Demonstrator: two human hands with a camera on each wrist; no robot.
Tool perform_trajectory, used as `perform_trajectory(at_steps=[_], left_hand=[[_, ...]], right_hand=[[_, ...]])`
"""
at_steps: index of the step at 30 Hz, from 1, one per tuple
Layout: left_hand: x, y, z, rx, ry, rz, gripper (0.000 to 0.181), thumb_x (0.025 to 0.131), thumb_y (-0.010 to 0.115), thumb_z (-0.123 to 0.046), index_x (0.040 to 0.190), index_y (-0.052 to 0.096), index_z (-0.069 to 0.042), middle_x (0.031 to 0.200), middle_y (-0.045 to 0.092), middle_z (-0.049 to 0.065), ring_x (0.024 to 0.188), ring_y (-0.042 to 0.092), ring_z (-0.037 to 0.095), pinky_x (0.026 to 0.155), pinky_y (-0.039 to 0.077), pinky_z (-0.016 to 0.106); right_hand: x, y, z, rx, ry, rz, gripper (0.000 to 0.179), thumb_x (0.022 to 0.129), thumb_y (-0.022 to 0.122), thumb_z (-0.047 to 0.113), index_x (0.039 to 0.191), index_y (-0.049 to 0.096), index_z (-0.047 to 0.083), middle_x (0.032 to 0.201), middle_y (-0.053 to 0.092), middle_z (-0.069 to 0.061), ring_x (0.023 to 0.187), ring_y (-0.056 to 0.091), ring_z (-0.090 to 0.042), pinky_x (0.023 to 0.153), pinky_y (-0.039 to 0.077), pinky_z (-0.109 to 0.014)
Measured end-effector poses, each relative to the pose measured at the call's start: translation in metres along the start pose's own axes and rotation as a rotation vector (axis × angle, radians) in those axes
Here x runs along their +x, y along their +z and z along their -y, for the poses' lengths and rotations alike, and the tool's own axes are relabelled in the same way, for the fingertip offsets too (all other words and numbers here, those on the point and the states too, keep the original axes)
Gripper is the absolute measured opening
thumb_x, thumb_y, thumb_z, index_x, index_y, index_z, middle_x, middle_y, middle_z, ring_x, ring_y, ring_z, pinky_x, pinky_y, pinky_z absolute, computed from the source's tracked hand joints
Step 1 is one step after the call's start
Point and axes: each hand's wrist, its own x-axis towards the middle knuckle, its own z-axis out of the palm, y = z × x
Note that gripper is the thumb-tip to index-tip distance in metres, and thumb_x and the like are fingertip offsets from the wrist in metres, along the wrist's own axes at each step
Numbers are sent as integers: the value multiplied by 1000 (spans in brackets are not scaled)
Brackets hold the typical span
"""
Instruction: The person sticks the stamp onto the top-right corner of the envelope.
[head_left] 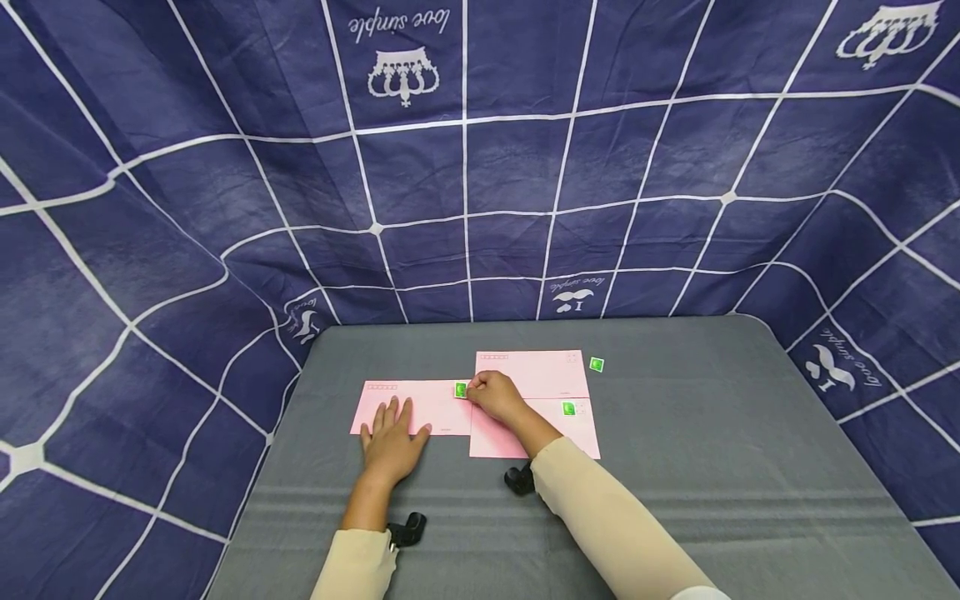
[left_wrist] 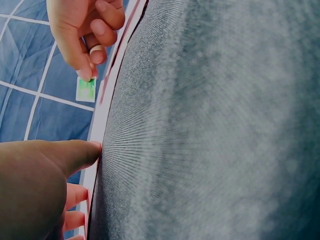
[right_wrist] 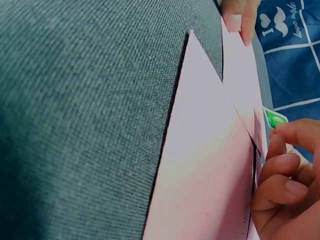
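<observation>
Between its thumb and forefinger my right hand pinches a small green stamp with a white border. The stamp is at the upper right corner of the left pink envelope; in the left wrist view the stamp appears raised off the paper. My left hand rests with spread fingers on that same envelope's lower left part. Under the right hand and wrist lies the lower right pink envelope, which carries another green stamp near its upper right corner.
Above it lies a further pink envelope, with printed boxes in its corners. A loose green stamp is just right of it on the grey cloth-covered table. Blue checked curtains enclose the back and sides.
</observation>
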Motion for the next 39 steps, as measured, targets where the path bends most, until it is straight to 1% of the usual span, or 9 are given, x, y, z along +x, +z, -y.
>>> perform_trajectory(at_steps=[3,9,15,21,26,39], left_hand=[[0,1,0,2,0,0,73,100,55,-46,159,32,-10,168,21,20,157,11,43,118,4,75],[0,0,1,2,1,0,72,100,55,-46,159,32,-11,168,21,20,156,11,43,118,4,75],[0,0,0,2,-3,3,72,100,55,-45,159,33,-11,168,21,20,156,11,43,118,4,74],[-1,-1,-1,-13,-1,-4,72,100,56,-45,158,33,-10,167,22,20,156,12,44,118,5,75],[-1,-1,-1,-7,3,-9,72,100,56,-45,158,34,-10,167,23,20,156,13,44,118,6,75],[-1,0,0,-6,6,-15,71,100,56,-44,158,34,-10,167,23,20,156,13,44,118,6,75]], right_hand=[[1,1,1,-10,-1,-3,10,90,68,18,86,72,9,71,63,4,66,52,-9,64,42,-21],[3,2,3,-35,-4,-12,13,90,69,19,81,71,11,72,63,2,71,54,-12,71,44,-25],[6,4,3,-66,-12,-18,13,89,69,19,78,70,11,73,65,1,73,55,-13,74,46,-28],[8,7,4,-87,-24,-21,13,89,69,18,77,69,11,74,65,1,71,54,-13,71,45,-26],[9,10,7,-103,-26,-18,12,89,70,17,78,69,11,73,64,1,69,53,-13,68,43,-26],[10,15,11,-204,-42,-39,13,89,70,19,77,67,14,70,62,3,64,52,-11,64,41,-26]])
